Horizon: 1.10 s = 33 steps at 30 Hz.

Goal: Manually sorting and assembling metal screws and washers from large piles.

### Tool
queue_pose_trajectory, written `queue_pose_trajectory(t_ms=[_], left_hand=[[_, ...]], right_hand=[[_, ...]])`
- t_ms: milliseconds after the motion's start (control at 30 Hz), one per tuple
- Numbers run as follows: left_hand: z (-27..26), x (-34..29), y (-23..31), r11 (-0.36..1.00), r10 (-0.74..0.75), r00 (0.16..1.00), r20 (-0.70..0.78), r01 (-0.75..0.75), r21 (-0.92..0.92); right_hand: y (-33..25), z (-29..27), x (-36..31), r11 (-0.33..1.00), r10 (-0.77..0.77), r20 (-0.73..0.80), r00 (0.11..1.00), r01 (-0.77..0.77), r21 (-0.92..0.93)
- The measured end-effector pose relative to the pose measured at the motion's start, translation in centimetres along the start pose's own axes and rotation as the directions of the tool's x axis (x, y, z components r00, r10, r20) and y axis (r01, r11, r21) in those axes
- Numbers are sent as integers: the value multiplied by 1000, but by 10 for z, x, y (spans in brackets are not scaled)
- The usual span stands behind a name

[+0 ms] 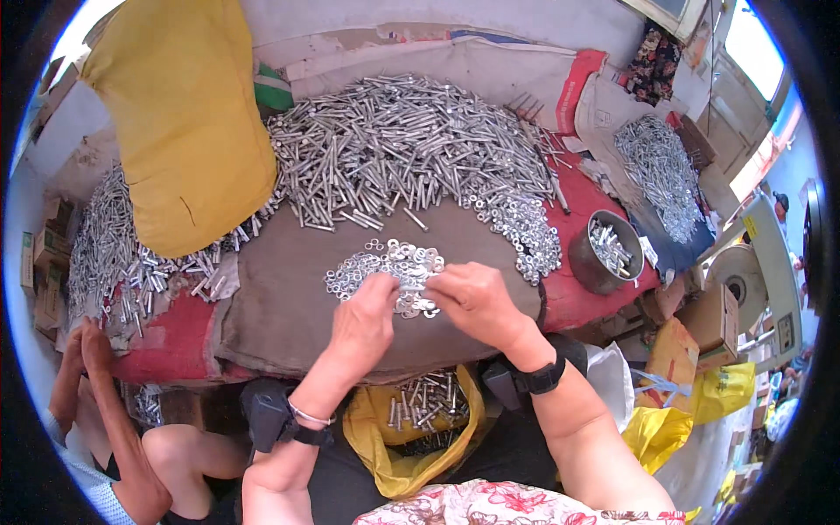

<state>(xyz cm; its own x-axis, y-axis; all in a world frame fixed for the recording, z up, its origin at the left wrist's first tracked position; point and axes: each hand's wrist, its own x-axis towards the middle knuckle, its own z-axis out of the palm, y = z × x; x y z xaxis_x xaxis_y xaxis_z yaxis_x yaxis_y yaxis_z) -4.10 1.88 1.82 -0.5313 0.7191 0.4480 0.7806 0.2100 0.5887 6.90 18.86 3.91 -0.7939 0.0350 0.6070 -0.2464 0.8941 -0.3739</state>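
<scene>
Both my hands meet over the near middle of the brown cloth. My left hand (366, 313) is closed in a pinch on one end of a silver bolt (411, 286), which lies sideways between the hands. My right hand (473, 296) pinches at its other end; its fingertips partly hide what they grip. Just beyond and beneath the fingers lies a small heap of flat washers (411, 255), with smaller ring-like nuts or washers (350, 273) at its left side. The brown cloth (289, 289) carries these loose pieces.
A large bolt pile (385, 140) fills the back; a nut pile (525, 232) adjoins its right side. A metal pot (604, 276) holds bolts. A yellow sack (188, 122) stands left. Below me, an open yellow bag (372, 446) holds bolts. Another person's hands (90, 346) are at far left.
</scene>
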Motion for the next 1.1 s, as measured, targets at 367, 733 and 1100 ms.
queue_pose_trajectory(t_ms=[367,733,1100], left_hand=[[17,-13,13,946,-139,990,33,143,-291],[10,-16,12,168,-522,763,380,529,-832],[12,-23,13,-173,-368,803,468,436,-883]], right_hand=[[13,-18,-12,995,85,202,976,-92,25],[-2,2,-10,892,291,219,931,-347,291],[40,16,-9,925,117,119,986,-65,-374]])
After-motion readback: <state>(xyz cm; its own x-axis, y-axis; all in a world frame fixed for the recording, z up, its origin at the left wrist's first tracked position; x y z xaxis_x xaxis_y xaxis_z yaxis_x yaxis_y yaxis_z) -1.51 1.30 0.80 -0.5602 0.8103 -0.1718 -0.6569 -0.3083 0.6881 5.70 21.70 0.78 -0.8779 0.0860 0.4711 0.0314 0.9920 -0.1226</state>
